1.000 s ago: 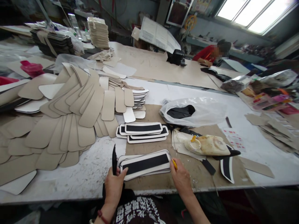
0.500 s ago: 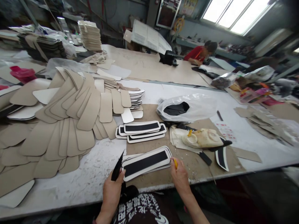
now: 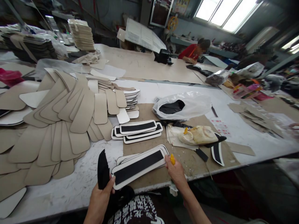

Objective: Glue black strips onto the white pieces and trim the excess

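My left hand (image 3: 102, 193) is closed round some black strips (image 3: 102, 169) that stand up from its grip. Its thumb presses the near left corner of a long white panel (image 3: 140, 169) with rounded corners and a black strip along its middle. My right hand (image 3: 176, 171) pinches the far right end of that panel. A yellow-ended tool (image 3: 172, 159) sticks out of the right hand; its other end is hidden. More white panels (image 3: 123, 159) lie fanned under the held one. Behind them rests a small pile of black-centred panels (image 3: 137, 127).
Beige pieces (image 3: 58, 143) fan across the left of the table. A clear plastic bag (image 3: 198, 104) holds black pieces. Right of my hands lie a stained glue bottle (image 3: 203, 135) and a curved panel (image 3: 217, 154). A person in red (image 3: 191, 53) leans over the far table.
My left hand has moved left and nearer to me, drawing the top panel's left end with it. The black strips now stand more upright and show broader. The view has shifted slightly right.
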Motion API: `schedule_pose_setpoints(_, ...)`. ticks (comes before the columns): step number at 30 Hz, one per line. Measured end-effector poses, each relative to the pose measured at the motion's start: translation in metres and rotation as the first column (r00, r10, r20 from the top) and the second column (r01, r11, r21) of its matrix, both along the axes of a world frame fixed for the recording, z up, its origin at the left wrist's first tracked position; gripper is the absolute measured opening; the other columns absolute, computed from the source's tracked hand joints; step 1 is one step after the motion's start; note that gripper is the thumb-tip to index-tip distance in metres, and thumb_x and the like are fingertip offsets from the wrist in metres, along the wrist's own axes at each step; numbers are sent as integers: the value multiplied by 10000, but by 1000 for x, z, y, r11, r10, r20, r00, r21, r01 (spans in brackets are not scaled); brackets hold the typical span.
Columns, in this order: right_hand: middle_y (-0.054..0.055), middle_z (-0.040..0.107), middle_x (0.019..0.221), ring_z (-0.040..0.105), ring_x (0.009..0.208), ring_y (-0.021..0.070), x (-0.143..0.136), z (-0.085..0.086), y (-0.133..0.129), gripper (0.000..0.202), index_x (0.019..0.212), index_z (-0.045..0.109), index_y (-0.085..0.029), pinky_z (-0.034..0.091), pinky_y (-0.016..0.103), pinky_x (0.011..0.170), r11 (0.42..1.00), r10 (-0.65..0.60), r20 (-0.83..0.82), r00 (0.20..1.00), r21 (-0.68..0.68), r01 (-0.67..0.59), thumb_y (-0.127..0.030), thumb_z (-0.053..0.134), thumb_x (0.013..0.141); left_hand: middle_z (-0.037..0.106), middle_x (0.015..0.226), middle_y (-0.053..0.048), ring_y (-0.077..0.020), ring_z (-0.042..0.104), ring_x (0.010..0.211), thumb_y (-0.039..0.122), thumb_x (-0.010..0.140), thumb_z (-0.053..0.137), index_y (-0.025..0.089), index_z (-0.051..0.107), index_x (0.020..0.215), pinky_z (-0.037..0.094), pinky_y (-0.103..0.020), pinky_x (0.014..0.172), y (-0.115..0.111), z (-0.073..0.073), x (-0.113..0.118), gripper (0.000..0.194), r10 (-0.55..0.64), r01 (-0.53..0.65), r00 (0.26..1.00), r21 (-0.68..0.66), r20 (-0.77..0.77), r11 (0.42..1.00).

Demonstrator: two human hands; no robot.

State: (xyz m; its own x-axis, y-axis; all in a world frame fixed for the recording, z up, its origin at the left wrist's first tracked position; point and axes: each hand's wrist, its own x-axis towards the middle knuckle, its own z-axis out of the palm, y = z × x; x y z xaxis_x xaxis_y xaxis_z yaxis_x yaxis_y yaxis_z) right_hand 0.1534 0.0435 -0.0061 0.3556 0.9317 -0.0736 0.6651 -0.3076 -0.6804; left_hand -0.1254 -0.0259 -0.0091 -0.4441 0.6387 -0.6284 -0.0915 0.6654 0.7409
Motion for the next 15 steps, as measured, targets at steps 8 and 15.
schedule_pose_setpoints(8,-40,475,549,438,525,126,-3,14,11,346,633,501,-188,350,232,520,994,31,-217,976,-96,-53,-524,517,713,524,484,40,-156,483,519,518,514,712,144,591,871,365,-273,540,3,18,5,531,90,-86,991,-47,94,995)
schedule_pose_setpoints(15,-29,476,584,429,558,126,-8,19,12,308,668,519,-177,367,231,542,994,49,-349,936,-71,-78,-478,519,736,541,509,17,-153,483,485,539,507,703,131,573,801,397,-284,504,14,28,14,520,141,-122,982,-151,125,981)
